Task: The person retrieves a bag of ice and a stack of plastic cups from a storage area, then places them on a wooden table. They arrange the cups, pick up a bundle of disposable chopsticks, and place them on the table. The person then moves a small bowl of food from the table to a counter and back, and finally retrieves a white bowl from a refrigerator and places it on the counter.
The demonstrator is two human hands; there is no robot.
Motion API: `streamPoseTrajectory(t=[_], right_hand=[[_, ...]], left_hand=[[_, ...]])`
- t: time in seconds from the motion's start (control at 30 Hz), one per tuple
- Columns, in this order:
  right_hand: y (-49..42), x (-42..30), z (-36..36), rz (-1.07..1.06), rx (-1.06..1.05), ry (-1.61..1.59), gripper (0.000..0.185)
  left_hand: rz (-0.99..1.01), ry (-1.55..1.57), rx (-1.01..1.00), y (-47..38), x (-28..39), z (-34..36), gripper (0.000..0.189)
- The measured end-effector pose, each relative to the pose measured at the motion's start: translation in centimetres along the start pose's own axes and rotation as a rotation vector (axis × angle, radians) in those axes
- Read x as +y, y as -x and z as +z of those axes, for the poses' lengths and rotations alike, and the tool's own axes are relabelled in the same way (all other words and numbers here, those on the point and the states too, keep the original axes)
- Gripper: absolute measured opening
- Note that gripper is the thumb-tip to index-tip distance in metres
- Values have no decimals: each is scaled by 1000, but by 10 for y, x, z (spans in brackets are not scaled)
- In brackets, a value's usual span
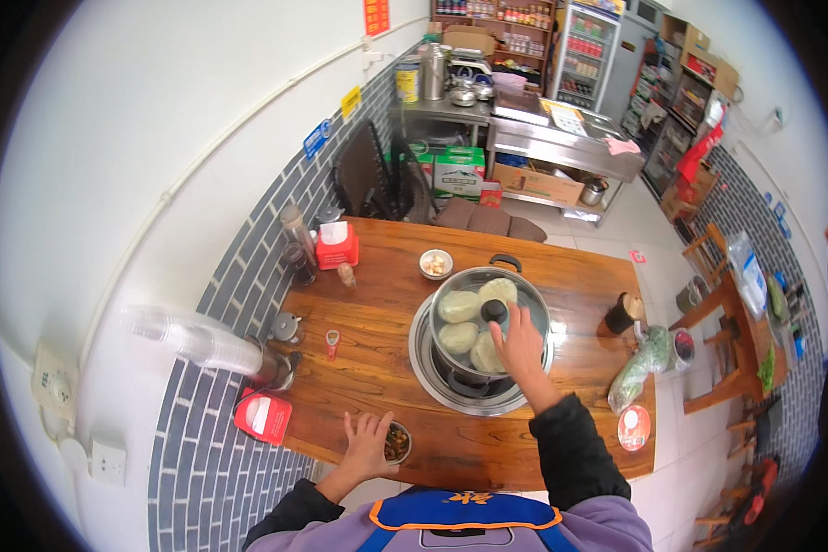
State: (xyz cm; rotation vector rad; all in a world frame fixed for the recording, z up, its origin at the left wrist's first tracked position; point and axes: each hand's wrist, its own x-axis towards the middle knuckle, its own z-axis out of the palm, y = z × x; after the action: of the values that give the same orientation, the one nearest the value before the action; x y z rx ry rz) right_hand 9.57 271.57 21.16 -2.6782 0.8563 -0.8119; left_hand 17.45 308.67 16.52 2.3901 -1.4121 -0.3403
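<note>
A steamer pot [474, 390] stands in the round metal-rimmed recess of the wooden table. Several pale, rounded buns or cabbage-like pieces [459, 306] show through its glass lid [535, 310]. My right hand [522, 345] is over the lid, thumb and fingers apart, close beside the black lid knob [494, 311]. The knob shows whole; whether my fingers touch it I cannot tell. At the near edge of the table, my left hand [367, 445] is spread against the left side of a small bowl of dark chopped food [397, 443], partly covering it.
A bowl of garlic cloves [436, 263] stands behind the pot. Red tissue boxes [337, 247] [265, 416], jars and a stack of plastic cups [200, 345] line the left wall. Bagged greens [640, 369] and a dark cup [623, 314] are on the right.
</note>
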Motion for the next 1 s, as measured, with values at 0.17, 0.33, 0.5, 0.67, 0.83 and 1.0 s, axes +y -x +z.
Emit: streamPoseTrajectory(t=[0.17,0.33,0.5,0.67,0.83,1.0], right_hand=[[136,27,-65,117,-13,-314,45],[295,78,-132,469,-11,-210,40],[467,112,-196,641,0,-133,37],[634,141,-261,874,13,-154,33],[750,165,-331,1089,-49,-88,28],[790,204,-370,1178,-61,-142,29]], left_hand=[[188,4,0,-24,40,-1,115],[401,-28,-48,-44,110,11,113],[578,20,-96,-37,219,51,113],[664,22,-171,3,352,108,114],[743,66,-276,37,481,156,111],[837,92,-314,45,582,195,110]])
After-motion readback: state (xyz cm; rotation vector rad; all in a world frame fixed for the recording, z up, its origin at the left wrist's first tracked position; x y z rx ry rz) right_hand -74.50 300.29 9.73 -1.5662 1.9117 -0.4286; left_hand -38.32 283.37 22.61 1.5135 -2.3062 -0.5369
